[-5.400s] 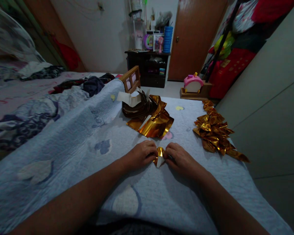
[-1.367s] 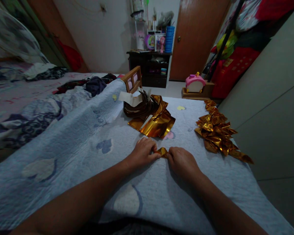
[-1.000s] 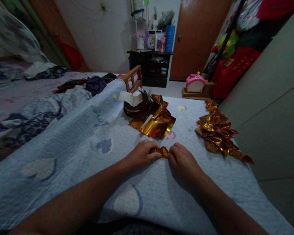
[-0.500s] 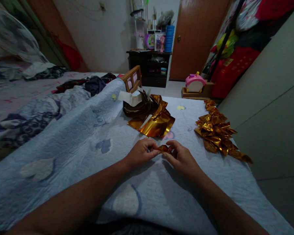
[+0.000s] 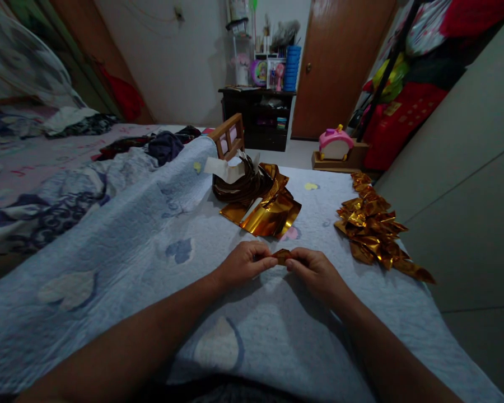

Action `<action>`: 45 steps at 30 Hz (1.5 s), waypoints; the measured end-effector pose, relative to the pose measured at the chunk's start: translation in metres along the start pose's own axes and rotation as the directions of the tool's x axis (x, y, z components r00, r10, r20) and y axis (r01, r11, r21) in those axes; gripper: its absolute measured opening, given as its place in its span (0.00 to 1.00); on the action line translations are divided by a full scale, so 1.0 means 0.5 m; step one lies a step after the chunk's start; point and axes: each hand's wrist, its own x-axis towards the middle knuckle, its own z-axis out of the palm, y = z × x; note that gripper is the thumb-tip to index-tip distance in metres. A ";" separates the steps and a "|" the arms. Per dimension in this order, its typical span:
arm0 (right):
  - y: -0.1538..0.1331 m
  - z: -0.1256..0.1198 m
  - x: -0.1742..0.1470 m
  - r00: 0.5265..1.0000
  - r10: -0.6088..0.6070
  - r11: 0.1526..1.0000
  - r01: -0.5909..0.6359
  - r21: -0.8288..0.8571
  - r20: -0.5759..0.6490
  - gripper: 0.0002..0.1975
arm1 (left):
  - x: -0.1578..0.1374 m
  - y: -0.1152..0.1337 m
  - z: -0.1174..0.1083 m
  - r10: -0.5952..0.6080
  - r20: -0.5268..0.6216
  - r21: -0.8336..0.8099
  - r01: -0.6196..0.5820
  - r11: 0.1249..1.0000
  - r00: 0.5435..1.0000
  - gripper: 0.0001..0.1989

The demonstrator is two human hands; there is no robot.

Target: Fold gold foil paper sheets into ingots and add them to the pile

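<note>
A small folded piece of gold foil paper (image 5: 282, 257) is pinched at both ends between my hands, just above the bed. My left hand (image 5: 252, 262) grips its left end with thumb and fingers. Its right end is between the thumb and fingers of my right hand (image 5: 313, 266). Beyond my hands lies a stack of gold foil sheets (image 5: 269, 215), fanned and curled, with pale backs showing on some. A heap of folded gold foil pieces (image 5: 372, 226) rests to the right, along the bed's edge.
A light blue quilt (image 5: 143, 313) with heart patterns covers the bed. Rumpled clothes (image 5: 163, 146) lie at the left. Behind the stack stands a wooden bed rail (image 5: 228, 136). A dark cabinet (image 5: 254, 120) and a pink toy case (image 5: 336, 144) are farther off. A pale panel (image 5: 466, 196) borders the right.
The fingers of my right hand have closed in on the foil piece's right end, where they were more spread before. The view has shifted slightly.
</note>
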 end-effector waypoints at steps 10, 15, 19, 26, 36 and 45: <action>-0.011 0.008 0.004 0.993 0.028 0.996 -0.038 0.081 0.114 0.11 | -0.003 0.003 0.003 0.060 -0.007 0.009 -0.060 0.998 0.998 0.17; -0.018 0.004 0.002 0.993 0.010 0.995 -0.021 0.094 0.118 0.11 | -0.001 0.005 0.002 0.032 0.091 -0.110 -0.022 0.994 0.995 0.14; -0.019 0.000 0.002 0.991 0.019 0.995 -0.032 0.097 0.134 0.11 | -0.003 0.012 0.003 0.093 0.074 -0.023 -0.092 0.995 0.993 0.13; -0.007 -0.029 0.003 0.991 0.098 0.993 -0.103 0.051 0.092 0.14 | -0.008 0.008 0.005 -0.066 0.013 -0.200 0.067 0.977 0.998 0.17; 0.002 -0.056 -0.001 0.990 0.045 0.996 -0.055 0.076 0.135 0.13 | -0.005 0.010 0.001 -0.205 0.004 -0.356 0.193 0.915 0.979 0.18; -0.002 -0.052 -0.002 0.969 0.080 0.932 -0.156 0.328 0.232 0.17 | -0.002 0.005 -0.002 -0.226 -0.018 -0.364 0.204 0.909 0.974 0.19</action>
